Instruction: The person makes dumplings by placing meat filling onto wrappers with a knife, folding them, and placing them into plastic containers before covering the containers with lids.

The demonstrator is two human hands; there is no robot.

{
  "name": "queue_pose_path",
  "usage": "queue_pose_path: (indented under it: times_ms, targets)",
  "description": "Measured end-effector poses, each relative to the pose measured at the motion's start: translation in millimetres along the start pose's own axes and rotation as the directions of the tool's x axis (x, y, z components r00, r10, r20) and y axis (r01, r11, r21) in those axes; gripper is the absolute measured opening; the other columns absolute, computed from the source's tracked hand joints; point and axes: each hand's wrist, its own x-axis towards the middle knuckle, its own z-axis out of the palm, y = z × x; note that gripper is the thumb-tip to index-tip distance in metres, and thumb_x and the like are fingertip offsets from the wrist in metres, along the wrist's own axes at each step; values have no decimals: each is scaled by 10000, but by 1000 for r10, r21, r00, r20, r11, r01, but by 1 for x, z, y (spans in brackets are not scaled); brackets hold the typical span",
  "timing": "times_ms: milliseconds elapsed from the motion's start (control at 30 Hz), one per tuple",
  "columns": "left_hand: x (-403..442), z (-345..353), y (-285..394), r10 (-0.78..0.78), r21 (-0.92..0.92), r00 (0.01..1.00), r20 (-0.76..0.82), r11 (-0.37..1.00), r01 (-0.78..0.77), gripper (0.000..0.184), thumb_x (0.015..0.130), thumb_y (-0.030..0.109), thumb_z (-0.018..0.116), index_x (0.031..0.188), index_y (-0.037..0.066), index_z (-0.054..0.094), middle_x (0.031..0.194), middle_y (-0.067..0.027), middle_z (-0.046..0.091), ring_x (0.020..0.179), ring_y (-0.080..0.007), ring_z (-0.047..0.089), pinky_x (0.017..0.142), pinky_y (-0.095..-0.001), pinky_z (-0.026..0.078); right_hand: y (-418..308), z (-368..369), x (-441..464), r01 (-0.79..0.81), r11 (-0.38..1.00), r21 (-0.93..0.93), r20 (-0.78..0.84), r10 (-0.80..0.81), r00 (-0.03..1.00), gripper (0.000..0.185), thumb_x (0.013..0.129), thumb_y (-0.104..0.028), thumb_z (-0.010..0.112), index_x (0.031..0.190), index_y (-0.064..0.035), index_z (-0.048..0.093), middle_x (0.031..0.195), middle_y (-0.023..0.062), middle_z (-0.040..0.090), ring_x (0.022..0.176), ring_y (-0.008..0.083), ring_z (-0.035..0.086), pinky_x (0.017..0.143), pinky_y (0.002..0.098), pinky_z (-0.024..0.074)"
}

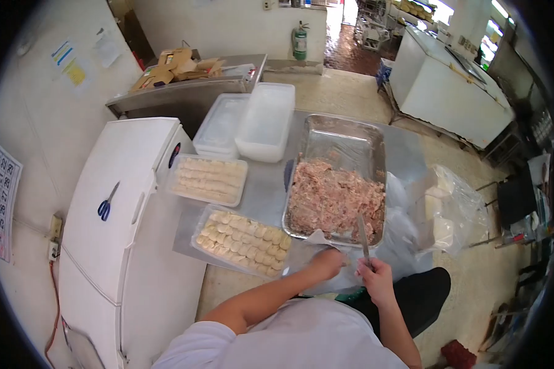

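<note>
My right hand [377,280] is closed round the lower end of a narrow flat metal spatula [363,237]. Its blade points away from me, and the tip reaches the pinkish ground meat filling [335,197]. That filling covers the near part of a deep metal tray [345,126]. Just left of it, my left hand [328,263] is held low before the tray, fingers curled; whatever is in them is too small to make out. Beside this hand a plastic container [198,243] holds rows of pale dumplings [243,240].
Farther left, another container [245,195] has rows of dumplings. Stacked translucent tubs [266,120] stand behind. Plastic sheeting [397,246] lies by the tray's right side, near a clear bag [452,209] with pale contents. A white refrigerator [120,160] carries blue-handled scissors [106,206].
</note>
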Motion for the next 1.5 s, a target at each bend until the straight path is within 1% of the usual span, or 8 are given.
queue_pose_path:
  times_ms: [333,433,533,633,833,1033,1333,1500]
  targets:
    - [-33,-17,13,-217,-480,905,-367,877,16,165,953,96,561,1051,2,654,957,-164,697,910,-295,687,785,-425,534,-1,-56,28,215,922,-322,-172,-281,944,209,1008,-136,570,1084,-12,721,751,62,679,653,170,594,599,322,456]
    - [-28,1,-5,-484,-939,865,-132,340,47,188,1023,116,523,1126,1,630,1073,-123,702,985,-251,687,846,-384,538,-29,-80,28,153,617,-772,-73,-326,943,264,912,-102,607,1145,-74,726,896,170,718,896,370,704,738,459,543]
    - [-30,-11,0,-373,-982,927,37,-186,-35,211,1039,131,524,1177,-10,601,1162,-98,683,1046,-235,680,931,-377,550,-37,-87,33,181,245,-953,88,-347,934,236,857,-111,644,1063,-119,760,920,139,734,900,336,719,733,448,561]
    - [-37,-35,14,-324,-907,931,168,-420,17,258,1052,160,523,1234,-18,568,1194,-111,672,1111,-253,667,1010,-398,535,-39,-80,44,162,-10,-987,157,-301,941,224,834,-92,636,1002,-133,778,858,117,743,826,324,725,727,428,573]
    - [-40,-27,-5,-270,-918,920,284,-353,180,356,1068,162,458,1379,-9,480,1343,-153,595,1250,-300,598,1106,-436,472,-57,-51,60,299,-252,-920,335,-112,936,143,851,-144,631,824,-119,770,839,86,748,828,274,739,695,406,579]
    - [-53,-40,-1,-307,-911,892,332,-349,219,386,1055,161,498,1398,-16,490,1340,-148,602,1239,-308,604,1090,-439,482,-64,-63,71,359,-125,-925,363,-11,932,147,828,-137,626,860,-81,759,857,145,738,856,346,727,780,431,582]
    - [-39,-77,-15,-191,-836,980,60,-546,-55,416,1042,213,529,1392,-12,509,1350,-176,615,1256,-326,608,1111,-465,479,-12,-77,64,196,696,-691,200,-76,977,295,893,-140,607,1142,-115,761,890,231,705,880,373,711,789,445,552]
    - [-12,-81,-7,-391,-895,917,76,-432,-110,391,1063,259,472,1335,-8,554,1291,-157,649,1204,-318,632,1077,-457,497,-2,-31,34,277,838,-469,46,-291,956,386,894,-43,617,1253,-138,723,887,195,697,823,356,679,749,412,542]
